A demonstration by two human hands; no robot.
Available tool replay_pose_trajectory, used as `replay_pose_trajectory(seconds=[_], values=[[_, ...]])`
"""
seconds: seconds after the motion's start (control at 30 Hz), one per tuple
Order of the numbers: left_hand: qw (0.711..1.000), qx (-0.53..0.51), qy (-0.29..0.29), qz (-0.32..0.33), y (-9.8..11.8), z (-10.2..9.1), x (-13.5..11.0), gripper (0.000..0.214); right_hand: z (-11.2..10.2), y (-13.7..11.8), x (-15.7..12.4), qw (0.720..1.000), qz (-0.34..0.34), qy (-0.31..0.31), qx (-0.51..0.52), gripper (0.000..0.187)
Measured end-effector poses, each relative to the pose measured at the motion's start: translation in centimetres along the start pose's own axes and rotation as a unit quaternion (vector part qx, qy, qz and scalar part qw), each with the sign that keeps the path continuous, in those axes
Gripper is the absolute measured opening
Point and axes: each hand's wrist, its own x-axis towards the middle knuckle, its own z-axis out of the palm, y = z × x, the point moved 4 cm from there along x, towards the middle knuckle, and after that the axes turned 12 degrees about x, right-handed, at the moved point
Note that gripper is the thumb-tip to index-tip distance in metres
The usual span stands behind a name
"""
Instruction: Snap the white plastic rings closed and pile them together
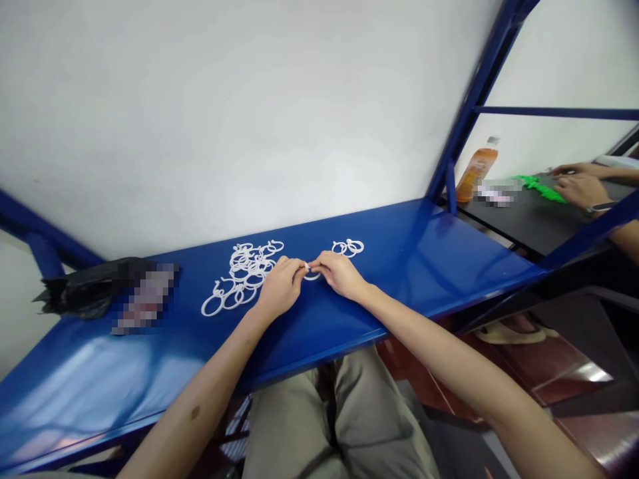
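Between my two hands is a white plastic ring, like a curtain ring, held just above the blue table. My left hand pinches the small eyelet part at its top left. From the other side, the fingertips of my right hand are closed on the same ring, hiding part of it. A loose pile of similar white rings lies left of my left hand. Beyond my right hand sits a smaller group of white rings.
A black plastic bag and a blurred-out packet lie on the left. Blue metal posts frame the right end. Past them, another person's hands handle green pieces on a black table near an orange drink bottle.
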Motion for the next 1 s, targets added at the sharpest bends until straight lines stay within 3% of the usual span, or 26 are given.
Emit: replay_pose_trajectory(seconds=[0.13, 0.2, 0.3, 0.4, 0.5, 0.63, 0.77, 0.9, 1.0], values=[[0.990, 0.130, -0.029, -0.049, -1.1, 0.2, 1.0, 0.044, -1.4, 1.4, 0.7, 0.994, 0.029, 0.086, -0.054, 0.020], [0.979, 0.179, -0.026, -0.095, -2.1, 0.4, 1.3, 0.049, -3.4, 2.9, 1.1, 0.984, 0.068, 0.147, -0.081, 0.022], [0.967, 0.211, -0.055, -0.135, -3.6, 1.2, 1.4, 0.055, -7.0, 5.9, 1.5, 0.956, 0.179, 0.209, -0.105, 0.021], [0.964, 0.215, -0.089, -0.128, -4.4, 1.7, 1.5, 0.053, -9.3, 8.6, 1.2, 0.928, 0.303, 0.203, -0.077, 0.018], [0.966, 0.224, -0.078, -0.100, -4.3, 1.5, 1.6, 0.046, -9.8, 9.6, 0.8, 0.920, 0.357, 0.157, -0.049, 0.015], [0.970, 0.226, -0.051, -0.067, -3.8, 1.1, 1.6, 0.034, -9.6, 9.1, 0.6, 0.929, 0.343, 0.129, -0.046, 0.015], [0.970, 0.236, -0.044, -0.037, -3.5, 1.2, 1.2, 0.025, -10.2, 8.6, 0.2, 0.924, 0.319, 0.198, -0.075, 0.018], [0.972, 0.236, -0.008, -0.008, -2.6, 0.8, 1.0, 0.024, -9.9, 7.0, 0.2, 0.931, 0.246, 0.234, -0.132, 0.019], [0.974, 0.215, 0.058, 0.025, -1.0, 0.0, 1.1, 0.021, -8.0, 4.9, 0.5, 0.951, 0.178, 0.222, -0.123, 0.018]])
